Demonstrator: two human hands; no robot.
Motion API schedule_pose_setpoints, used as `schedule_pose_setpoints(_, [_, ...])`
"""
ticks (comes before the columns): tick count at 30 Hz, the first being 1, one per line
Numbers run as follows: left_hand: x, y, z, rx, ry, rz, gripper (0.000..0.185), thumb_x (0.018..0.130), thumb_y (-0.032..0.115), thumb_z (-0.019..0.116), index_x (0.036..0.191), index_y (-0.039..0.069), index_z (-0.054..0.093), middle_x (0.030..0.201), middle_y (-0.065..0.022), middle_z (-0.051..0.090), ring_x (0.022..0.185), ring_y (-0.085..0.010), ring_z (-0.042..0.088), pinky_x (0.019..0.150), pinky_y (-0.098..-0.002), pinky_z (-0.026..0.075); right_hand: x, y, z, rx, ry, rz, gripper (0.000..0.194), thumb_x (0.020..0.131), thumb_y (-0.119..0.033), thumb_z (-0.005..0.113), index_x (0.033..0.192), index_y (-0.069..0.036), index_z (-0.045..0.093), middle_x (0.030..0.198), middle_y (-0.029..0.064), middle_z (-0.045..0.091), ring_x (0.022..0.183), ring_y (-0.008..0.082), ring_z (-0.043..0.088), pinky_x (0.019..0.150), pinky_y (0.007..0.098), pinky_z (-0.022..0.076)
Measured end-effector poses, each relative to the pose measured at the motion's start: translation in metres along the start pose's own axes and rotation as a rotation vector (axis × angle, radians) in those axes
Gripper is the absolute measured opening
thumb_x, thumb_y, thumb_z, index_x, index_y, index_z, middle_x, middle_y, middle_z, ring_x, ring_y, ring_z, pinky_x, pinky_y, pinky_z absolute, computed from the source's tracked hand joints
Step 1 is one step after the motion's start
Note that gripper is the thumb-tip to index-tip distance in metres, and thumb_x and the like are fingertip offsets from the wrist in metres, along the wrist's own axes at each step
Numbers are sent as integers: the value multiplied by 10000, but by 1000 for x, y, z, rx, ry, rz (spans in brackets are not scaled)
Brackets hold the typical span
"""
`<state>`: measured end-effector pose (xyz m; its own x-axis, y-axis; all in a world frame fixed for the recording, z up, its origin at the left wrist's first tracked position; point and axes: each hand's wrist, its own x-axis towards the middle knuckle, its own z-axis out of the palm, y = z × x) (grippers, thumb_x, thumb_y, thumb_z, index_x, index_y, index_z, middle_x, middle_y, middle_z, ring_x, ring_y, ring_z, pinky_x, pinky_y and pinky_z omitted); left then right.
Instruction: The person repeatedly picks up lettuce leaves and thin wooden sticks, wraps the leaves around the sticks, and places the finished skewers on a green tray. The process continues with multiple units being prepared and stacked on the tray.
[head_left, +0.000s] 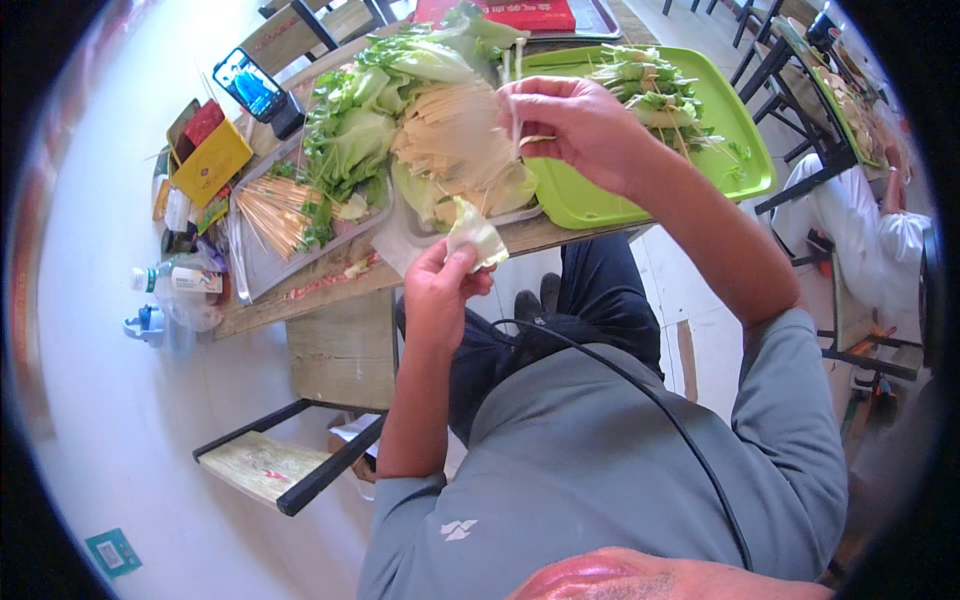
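Observation:
A piece of pale green lettuce leaf (480, 238) is pinched between the thumb and fingers of my left hand (442, 289), in front of the table edge. My right hand (574, 124) grips a few thin white stalks with small caps, which look like enoki mushrooms (517, 56). It is over the right side of a heap of pale strips, perhaps tofu skin (442, 139), lying in a plastic tray (529, 215). Lettuce leaves (352, 124) are piled left of and behind the strips. Bamboo sticks (274, 210) lie in a clear tray (289, 277) at the left.
On a green tray (577, 206) at the right, filled vegetable skewers (652, 94) are stacked. A phone on a stand (251, 86), a yellow box (212, 163) and bottles (199, 281) line the left side. A wooden chair (262, 465) stands below; another person (862, 225) sits at the far right.

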<state>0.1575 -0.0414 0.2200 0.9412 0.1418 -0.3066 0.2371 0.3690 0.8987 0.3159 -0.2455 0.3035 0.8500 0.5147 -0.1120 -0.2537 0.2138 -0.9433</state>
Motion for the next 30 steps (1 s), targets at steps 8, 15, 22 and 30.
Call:
schedule_pose_setpoints(8, [9, -3, 3, -110, -164, -223, 188, 980, 138, 634, 1096, -4, 676, 866, -125, 728, 650, -133, 666, 628, -271, 559, -14, 9, 48, 57, -362, -27, 211, 987, -202, 703, 1103, -26, 717, 980, 44, 734, 886, 107, 699, 797, 286, 588])
schedule_pose_setpoints(15, [15, -5, -1, -241, -194, -197, 186, 993, 113, 621, 1143, 9, 652, 883, -125, 731, 693, -153, 694, 640, -284, 572, -4, 6, 50, -287, -325, -14, 212, 954, -197, 697, 1041, -8, 739, 906, 81, 750, 794, 138, 709, 748, 294, 582])
schedule_pose_setpoints(22, [14, -6, 3, -280, -189, -73, 185, 1007, 140, 632, 1154, 33, 662, 938, -99, 736, 754, -138, 693, 692, -299, 583, -14, 24, 51, -1133, -301, -366, 262, 892, -184, 584, 1046, -22, 721, 899, 225, 736, 884, 420, 711, 820, 517, 555])
schedule_pose_setpoints(30, [11, -7, -3, -262, -182, 33, 236, 1018, 142, 633, 1218, 18, 623, 1023, -102, 727, 806, -143, 694, 744, -315, 589, -19, 42, 46, -1139, -285, -591, 170, 902, -168, 655, 1015, -60, 724, 911, 151, 717, 873, 367, 711, 775, 463, 571])
